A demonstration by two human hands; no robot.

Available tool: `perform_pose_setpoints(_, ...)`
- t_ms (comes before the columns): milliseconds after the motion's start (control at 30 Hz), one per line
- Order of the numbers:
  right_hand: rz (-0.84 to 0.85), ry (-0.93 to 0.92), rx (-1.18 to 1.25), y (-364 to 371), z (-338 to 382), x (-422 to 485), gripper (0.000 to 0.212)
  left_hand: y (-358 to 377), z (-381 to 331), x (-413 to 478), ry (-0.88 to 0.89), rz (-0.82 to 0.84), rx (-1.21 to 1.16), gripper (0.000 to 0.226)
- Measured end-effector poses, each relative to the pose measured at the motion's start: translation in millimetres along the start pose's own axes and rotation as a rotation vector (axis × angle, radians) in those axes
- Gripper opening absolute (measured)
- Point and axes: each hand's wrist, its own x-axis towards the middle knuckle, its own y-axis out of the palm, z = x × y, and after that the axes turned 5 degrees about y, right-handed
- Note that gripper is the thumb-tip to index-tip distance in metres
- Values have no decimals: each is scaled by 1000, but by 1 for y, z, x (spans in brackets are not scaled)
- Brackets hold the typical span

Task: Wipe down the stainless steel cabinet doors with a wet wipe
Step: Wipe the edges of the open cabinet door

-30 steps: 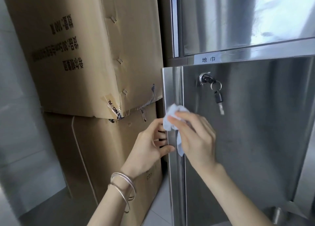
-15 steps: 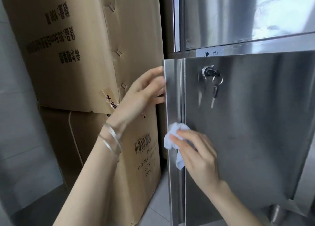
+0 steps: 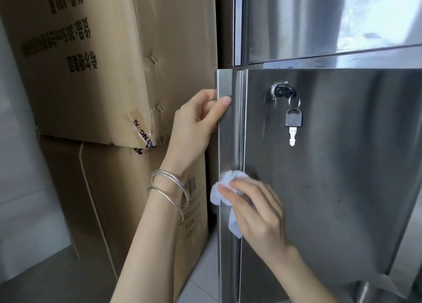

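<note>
We are wiping the folded edge strip of the lower cabinet door point(image 3: 331, 177), and doing it well depends on how the two hands share the work. Our left hand point(image 3: 196, 124) has its grip closed around that edge near the top corner, thumb lying flat on the front face and fingers wrapped out of sight behind, so the door stands open and braced. Below that grip, on the same strip, our right hand point(image 3: 255, 211) has its grip folded over the wet wipe point(image 3: 225, 189), fingers pressing the bunched cloth against the steel while a loose tail hangs down under the palm. We judge that the wipe should run straight along the strip, following the grain of the brushed metal, with even pressure from flat fingers and not from the tips, so that no streaks are left. The shallow groove just right of the right grip, where the strip meets the main panel, probably traps dirt, so we would push a fold of the wipe into it. Up and to the right of the wiping grip a key point(image 3: 293, 122) hangs from the lock point(image 3: 283, 91); we should work around it so it does not swing and rattle. To the left of the holding grip the cardboard boxes point(image 3: 109, 62) stand close, which limits how far the door can swing. The upper cabinet door point(image 3: 308, 21) above looks untouched from here, though we cannot tell for sure.
</note>
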Motion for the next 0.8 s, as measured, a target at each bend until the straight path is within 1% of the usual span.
perform_pose_setpoints(67,-11,25,3,5,-4,28,25,2,0,1,-25,-18,-52,10)
perform_pose_setpoints(133,-88,93,1,14,-3,52,25,3,1,1,-33,-30,-88,11)
perform_pose_setpoints(167,-123,121,-5,18,0,54,26,2,2,1,-32,-29,-93,10)
perform_pose_setpoints(233,-149,142,-35,19,3,31,26,2,2,1,-35,-13,-109,10)
perform_pose_setpoints(300,-88,104,-53,12,2,-15,25,1,2,1,-47,10,-117,10)
perform_pose_setpoints(367,51,45,-49,2,-1,-54,25,1,2,3,-61,14,-96,12)
perform_pose_setpoints(433,162,14,-51,-4,-3,-68,25,1,3,5,-73,2,-83,12)
perform_pose_setpoints(467,180,15,-63,-4,-3,-64,26,0,5,6,-83,1,-74,12)
perform_pose_setpoints(533,151,66,-79,1,-1,-41,32,-1,14,-1,-110,32,-21,20)
perform_pose_setpoints(600,68,160,-70,10,4,-11,38,-2,26,-16,-142,90,-9,35)
perform_pose_setpoints(633,35,208,-60,16,5,-1,39,-3,32,-24,-163,106,-22,36)
perform_pose_setpoints(700,0,262,-19,24,7,0,39,-6,39,-33,-195,119,-35,33)
perform_pose_setpoints(733,8,278,-8,24,8,-12,36,-5,41,-34,-203,131,-38,30)
perform_pose_setpoints(800,81,243,-13,19,9,-53,24,-5,43,-33,-211,142,-41,28)
